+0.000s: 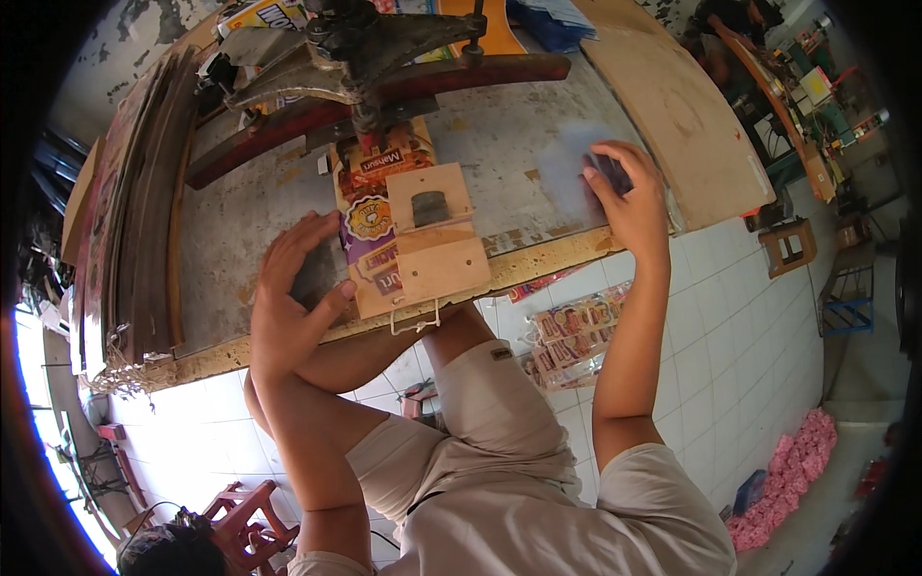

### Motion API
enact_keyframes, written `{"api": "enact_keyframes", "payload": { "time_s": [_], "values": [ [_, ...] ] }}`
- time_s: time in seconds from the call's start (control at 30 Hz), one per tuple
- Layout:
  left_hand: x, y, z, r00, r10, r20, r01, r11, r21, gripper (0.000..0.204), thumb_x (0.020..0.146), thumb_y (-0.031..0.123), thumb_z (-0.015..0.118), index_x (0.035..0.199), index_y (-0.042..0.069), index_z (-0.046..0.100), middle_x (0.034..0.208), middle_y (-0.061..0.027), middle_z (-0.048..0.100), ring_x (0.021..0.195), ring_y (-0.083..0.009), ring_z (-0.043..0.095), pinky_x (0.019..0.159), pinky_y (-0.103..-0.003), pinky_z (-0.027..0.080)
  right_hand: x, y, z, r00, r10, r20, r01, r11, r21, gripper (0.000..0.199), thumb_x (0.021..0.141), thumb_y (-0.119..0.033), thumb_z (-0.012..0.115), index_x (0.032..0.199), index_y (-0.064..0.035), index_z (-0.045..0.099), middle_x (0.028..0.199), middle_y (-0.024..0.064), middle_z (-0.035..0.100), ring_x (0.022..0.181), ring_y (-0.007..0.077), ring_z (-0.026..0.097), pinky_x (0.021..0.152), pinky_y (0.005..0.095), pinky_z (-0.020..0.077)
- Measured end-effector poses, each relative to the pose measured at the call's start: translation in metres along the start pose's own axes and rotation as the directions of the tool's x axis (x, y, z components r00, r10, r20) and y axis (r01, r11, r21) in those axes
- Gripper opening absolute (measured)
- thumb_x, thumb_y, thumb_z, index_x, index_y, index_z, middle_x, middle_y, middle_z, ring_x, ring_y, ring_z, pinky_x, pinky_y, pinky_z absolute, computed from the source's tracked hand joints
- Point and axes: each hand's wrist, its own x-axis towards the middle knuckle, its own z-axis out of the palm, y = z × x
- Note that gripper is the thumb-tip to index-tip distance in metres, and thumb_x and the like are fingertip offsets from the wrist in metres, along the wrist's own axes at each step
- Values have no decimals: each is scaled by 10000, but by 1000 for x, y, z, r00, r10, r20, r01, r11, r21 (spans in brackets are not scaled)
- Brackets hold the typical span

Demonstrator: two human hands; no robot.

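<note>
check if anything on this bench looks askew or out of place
The printed cardboard sheet under the wooden die block lies slightly skewed and overhangs the worn bench edge. The left hand rests beside it; the right hand touches bluish sheets. More printed packets lie on the tiled floor.

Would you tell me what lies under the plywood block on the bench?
Printed cardboard sheets lie under the plywood block, sticking out on its left. The block hides what is directly beneath it.

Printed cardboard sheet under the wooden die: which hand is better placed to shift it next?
Probably the left hand: it lies flat beside the printed cardboard sheet, touching its left edge. The right hand is away at a dark pad on the bench.
</note>
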Motion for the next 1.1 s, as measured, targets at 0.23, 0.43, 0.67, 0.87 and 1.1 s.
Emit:
{"api": "enact_keyframes", "payload": {
  "time_s": [0.23, 0.43, 0.67, 0.87, 1.1],
  "values": [
    [-1, -1, -1, 1000, 2, -2, -2, 1000, -2, 664, 844, 242, 879, 1462, 72, 705, 1529, -114, 703, 1548, -380, 531, 1307, -526, 357, 1, -8, -3, 1000, 19, -6, -19, 999, 43, 256, 974, -150, 834, 1205, -59, 776, 1244, 118, 765, 1176, 351, 701, 1022, 448, 553],
    [-1, -1, -1, 1000, 6, 11, -6, 1000, 13, 665, 868, 292, 870, 1467, 56, 701, 1530, -131, 702, 1552, -384, 530, 1305, -538, 362, 0, -7, -2, 999, 40, -19, -38, 996, 81, 168, 1025, -116, 770, 1168, -26, 769, 1214, 126, 773, 1162, 331, 717, 1018, 428, 555],
    [-1, -4, -4, 999, 20, 32, -21, 999, 32, 683, 924, 383, 849, 1486, 31, 686, 1533, -161, 693, 1557, -400, 523, 1290, -554, 380, 0, 1, 0, 999, 25, -39, -19, 989, 144, 107, 1057, -77, 720, 1121, 4, 747, 1178, 122, 790, 1115, 303, 749, 1007, 399, 561],
    [-1, -5, -3, 1000, 8, 24, -8, 1000, 18, 690, 924, 402, 847, 1481, 26, 690, 1530, -160, 696, 1554, -398, 527, 1292, -557, 379, -1, -2, -1, 997, 32, -66, -22, 989, 148, 77, 1067, -45, 688, 1117, -1, 725, 1141, 110, 795, 1075, 280, 756, 973, 387, 568],
    [-1, -2, -4, 1000, 3, 19, -4, 1000, 23, 680, 926, 402, 841, 1477, 31, 695, 1520, -160, 703, 1552, -388, 532, 1293, -554, 377, -4, -2, -5, 987, 112, -118, -91, 981, 169, 90, 1060, 0, 647, 1118, -13, 715, 1069, 100, 776, 1043, 236, 741, 959, 352, 548]
  ]
}}
